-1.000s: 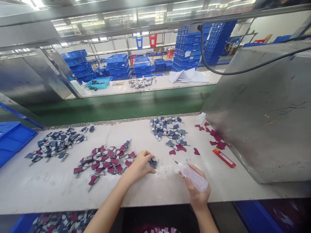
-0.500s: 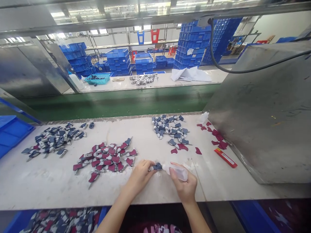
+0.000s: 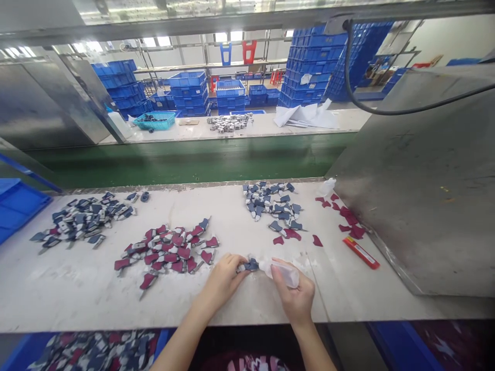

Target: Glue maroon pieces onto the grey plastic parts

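Observation:
Near the front middle of the white table, my left hand [image 3: 226,278] pinches a small dark blue and grey piece [image 3: 251,265]. A translucent squeeze bottle [image 3: 285,273] lies in the grip of my right hand [image 3: 299,296], its nozzle end pointing left at the piece. Whether the tip touches the piece cannot be made out. Left of my hands is a pile of maroon and grey pieces [image 3: 177,251]. Beyond them sits a pile of blue and grey pieces [image 3: 273,202], with loose maroon patches [image 3: 317,240] to its right.
Another blue and grey pile [image 3: 87,219] is at the far left, beside a blue bin [image 3: 19,206]. A red packet [image 3: 361,253] lies by the slanted metal panel [image 3: 433,196] on the right. Below the front edge, a blue crate [image 3: 164,337] holds many pieces.
The camera view has shifted slightly. Both hands, the bottle and the held piece keep nearly the same positions.

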Tool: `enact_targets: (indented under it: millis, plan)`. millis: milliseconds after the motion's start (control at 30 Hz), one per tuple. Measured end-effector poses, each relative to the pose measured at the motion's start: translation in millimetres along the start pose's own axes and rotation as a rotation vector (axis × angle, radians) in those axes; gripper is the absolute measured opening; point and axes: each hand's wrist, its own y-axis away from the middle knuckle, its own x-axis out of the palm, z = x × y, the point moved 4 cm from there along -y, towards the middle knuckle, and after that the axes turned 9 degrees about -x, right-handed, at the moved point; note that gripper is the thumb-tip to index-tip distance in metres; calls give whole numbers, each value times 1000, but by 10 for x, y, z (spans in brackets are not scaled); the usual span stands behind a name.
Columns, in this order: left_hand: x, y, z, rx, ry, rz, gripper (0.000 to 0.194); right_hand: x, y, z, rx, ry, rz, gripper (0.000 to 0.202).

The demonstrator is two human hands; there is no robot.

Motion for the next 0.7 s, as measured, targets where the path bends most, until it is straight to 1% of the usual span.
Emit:
enact_targets:
  millis: [267, 567, 700]
  plan:
    - [1, 9, -7, -22, 4, 1, 10, -21, 35, -40, 27, 16, -53, 17]
    - [5, 3, 2, -26, -1, -25, 10, -72, 56, -6, -19, 47, -85, 14]
    - [11, 9, -6, -22, -3, -38, 10, -101, 77, 13, -14, 57, -101, 15]
